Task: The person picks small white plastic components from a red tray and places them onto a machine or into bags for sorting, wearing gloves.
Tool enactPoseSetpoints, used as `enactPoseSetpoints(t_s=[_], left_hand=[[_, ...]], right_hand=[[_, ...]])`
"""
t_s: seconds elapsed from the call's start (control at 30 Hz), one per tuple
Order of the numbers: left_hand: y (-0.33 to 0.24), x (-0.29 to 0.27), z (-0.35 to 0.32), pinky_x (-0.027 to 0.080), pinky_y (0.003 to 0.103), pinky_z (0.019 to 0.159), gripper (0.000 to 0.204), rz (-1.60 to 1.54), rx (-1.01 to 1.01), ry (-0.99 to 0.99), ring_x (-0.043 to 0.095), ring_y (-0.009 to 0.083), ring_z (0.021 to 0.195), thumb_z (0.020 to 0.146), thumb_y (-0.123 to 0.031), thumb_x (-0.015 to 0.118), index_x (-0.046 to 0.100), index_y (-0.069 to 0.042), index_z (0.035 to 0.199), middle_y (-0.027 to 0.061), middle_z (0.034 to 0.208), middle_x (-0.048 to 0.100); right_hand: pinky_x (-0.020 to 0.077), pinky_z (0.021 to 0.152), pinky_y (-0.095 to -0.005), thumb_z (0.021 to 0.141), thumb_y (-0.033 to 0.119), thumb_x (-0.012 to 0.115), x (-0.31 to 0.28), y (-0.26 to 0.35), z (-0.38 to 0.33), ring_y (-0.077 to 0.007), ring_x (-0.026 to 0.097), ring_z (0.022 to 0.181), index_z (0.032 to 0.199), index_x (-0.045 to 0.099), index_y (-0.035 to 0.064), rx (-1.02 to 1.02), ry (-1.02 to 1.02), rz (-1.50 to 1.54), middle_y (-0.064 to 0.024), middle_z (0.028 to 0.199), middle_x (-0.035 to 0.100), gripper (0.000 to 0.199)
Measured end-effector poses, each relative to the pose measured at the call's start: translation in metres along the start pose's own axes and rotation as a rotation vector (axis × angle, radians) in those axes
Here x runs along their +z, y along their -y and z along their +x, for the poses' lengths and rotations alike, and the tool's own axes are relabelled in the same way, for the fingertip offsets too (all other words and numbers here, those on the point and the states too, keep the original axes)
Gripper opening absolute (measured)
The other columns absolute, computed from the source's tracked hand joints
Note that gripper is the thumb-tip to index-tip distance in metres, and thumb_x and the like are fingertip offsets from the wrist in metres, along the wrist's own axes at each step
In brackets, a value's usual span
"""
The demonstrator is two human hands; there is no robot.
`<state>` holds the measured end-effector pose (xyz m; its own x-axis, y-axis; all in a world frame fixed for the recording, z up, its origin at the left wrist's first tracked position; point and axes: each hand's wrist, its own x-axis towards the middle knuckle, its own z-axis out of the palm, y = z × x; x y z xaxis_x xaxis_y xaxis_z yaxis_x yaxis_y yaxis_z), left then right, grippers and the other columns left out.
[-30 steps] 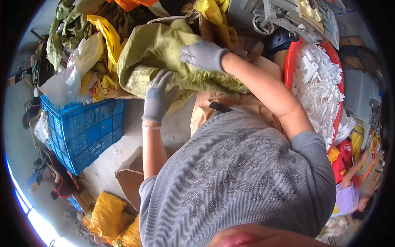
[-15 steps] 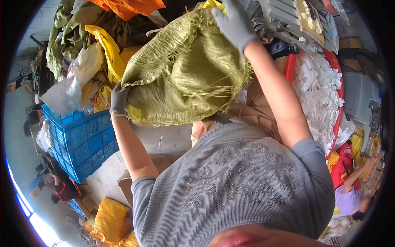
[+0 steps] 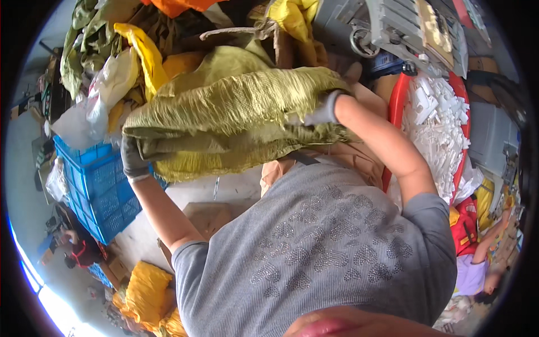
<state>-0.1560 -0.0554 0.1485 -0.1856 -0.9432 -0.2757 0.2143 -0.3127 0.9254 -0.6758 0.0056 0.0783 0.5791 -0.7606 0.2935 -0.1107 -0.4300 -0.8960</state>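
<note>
A green-yellow woven sack (image 3: 241, 95) with a frayed edge is spread sideways in front of my body, its mouth folded into a long opening. My left hand (image 3: 133, 159), in a grey glove, is closed round the sack's left end. At the right end, my right hand (image 3: 324, 113), also gloved in grey, has hold of the sack near its frayed rim. Folds cover part of its fingers, and motion blurs the rest. What lies inside the sack, if anything, is hidden.
A blue plastic crate (image 3: 98, 191) stands at the left, below white plastic bags (image 3: 84, 126). To the right is a red tub (image 3: 397, 112) heaped with white scraps (image 3: 429, 129). Yellow sacks (image 3: 149, 292) lie lower left; a grey wheeled cart (image 3: 387, 28) is at the far right. Other people are at both edges.
My right hand has come down from the sack's top towards me, to its right end. My left hand has shifted left. The sack has dropped lower and stretched out sideways.
</note>
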Motion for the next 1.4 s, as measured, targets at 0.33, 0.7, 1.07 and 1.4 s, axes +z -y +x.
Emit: enactPoseSetpoints(t_s=[0.33,0.7,1.07,1.4], left_hand=[[0.017,-0.018,0.020,0.049,0.025,0.081,0.027,0.852,0.202,-0.284,0.057,0.0160,0.099,0.090,-0.012,0.055,0.059,0.001,0.113,0.0066,0.104,0.063],[0.069,0.227,0.009,0.044,0.040,0.090,0.049,1.457,0.609,0.114,0.056,0.0333,0.102,0.072,-0.024,0.069,0.057,-0.007,0.116,0.0142,0.113,0.060],[0.031,0.105,-0.003,0.037,0.020,0.055,0.023,0.760,0.030,-0.201,0.046,0.0042,0.062,0.084,-0.003,0.050,0.065,-0.003,0.102,-0.0032,0.082,0.061],[-0.008,0.093,-0.023,0.046,0.023,0.078,0.028,0.716,-0.090,0.143,0.056,0.0091,0.085,0.086,-0.002,0.052,0.057,0.003,0.113,0.0036,0.096,0.063]], right_hand=[[0.0506,0.082,-0.0321,0.094,0.028,0.050,-0.060,0.009,0.080,-0.0185,0.063,0.090,0.125,0.053,0.0148,0.554,-0.359,-0.239,-0.0101,0.106,0.065,0.034],[0.0466,0.084,-0.0361,0.081,0.023,0.061,0.058,0.067,0.036,-0.0215,0.057,0.095,0.104,0.059,0.0108,0.070,-0.137,-0.752,-0.0048,0.110,0.057,0.026],[0.0488,0.084,-0.0422,0.082,0.015,0.047,-0.031,0.032,-0.089,-0.0304,0.063,0.093,0.106,0.062,0.0070,0.898,0.320,-0.907,-0.0139,0.097,0.065,0.030],[0.0521,0.075,-0.0296,0.090,0.010,0.041,0.035,0.026,0.079,-0.0193,0.061,0.085,0.122,0.056,0.0117,0.939,-0.040,-0.313,-0.0129,0.102,0.063,0.036]])
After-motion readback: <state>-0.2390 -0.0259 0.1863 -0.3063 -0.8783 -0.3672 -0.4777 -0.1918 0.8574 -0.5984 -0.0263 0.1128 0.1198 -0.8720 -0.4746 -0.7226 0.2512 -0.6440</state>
